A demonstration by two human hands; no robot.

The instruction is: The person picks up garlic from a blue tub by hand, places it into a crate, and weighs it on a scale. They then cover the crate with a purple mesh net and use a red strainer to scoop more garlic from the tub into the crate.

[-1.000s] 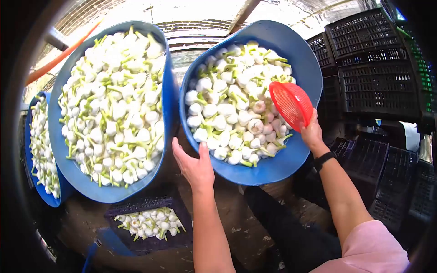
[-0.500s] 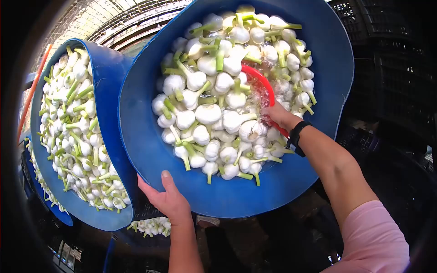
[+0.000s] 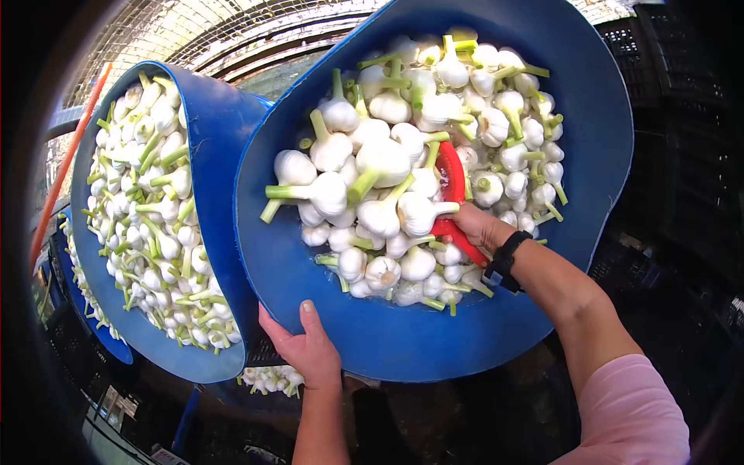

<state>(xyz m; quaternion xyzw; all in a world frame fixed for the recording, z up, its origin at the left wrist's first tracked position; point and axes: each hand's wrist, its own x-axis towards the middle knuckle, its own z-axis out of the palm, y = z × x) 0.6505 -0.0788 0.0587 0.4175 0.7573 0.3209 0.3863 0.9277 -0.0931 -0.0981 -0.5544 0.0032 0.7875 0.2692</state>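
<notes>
A large blue tub [image 3: 418,349] holds wet garlic bulbs [image 3: 372,167] with short green stems, sitting in water. My right hand [image 3: 477,229], wearing a black wristband, grips the rim of a red plastic container [image 3: 451,174] inside the tub. Most of that container is hidden under garlic; a raised heap of bulbs lies to its left. My left hand [image 3: 310,349] holds the near-left edge of the tub, thumb on the inner side and fingers at the outside, partly hidden.
To the left stands a second blue tub [image 3: 221,155] full of garlic, with another blue tub [image 3: 116,347] beyond it. More garlic [image 3: 271,380] shows below, near my left wrist. An orange pole [image 3: 70,170] and wire mesh [image 3: 225,31] are at the far left and back.
The red container has tipped and risen, and garlic is now heaped on its left side. The splashing water has calmed. My left hand keeps its hold on the tub while the view shifts.
</notes>
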